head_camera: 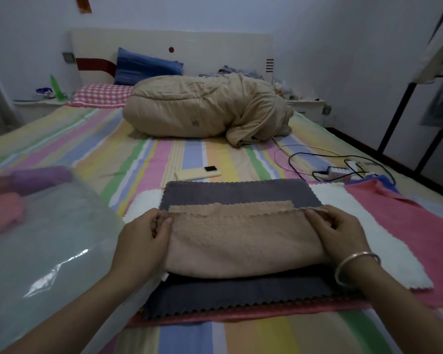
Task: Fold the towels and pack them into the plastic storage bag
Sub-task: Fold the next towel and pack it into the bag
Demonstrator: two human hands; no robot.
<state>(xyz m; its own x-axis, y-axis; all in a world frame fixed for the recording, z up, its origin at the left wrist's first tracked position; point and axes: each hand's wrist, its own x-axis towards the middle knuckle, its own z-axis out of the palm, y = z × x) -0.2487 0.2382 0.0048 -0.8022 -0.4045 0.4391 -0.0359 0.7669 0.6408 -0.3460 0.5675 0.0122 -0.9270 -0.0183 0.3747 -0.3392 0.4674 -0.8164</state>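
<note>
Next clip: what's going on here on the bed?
A person is folding a tan towel on a striped bed. The left hand and right hand each pinch one end of its upper edge, and both keep a grip on it. It lies on a dark grey towel, with white and pink towels spread under and beside that. At left, the clear plastic storage bag already holds rolled pink and purple towels.
</note>
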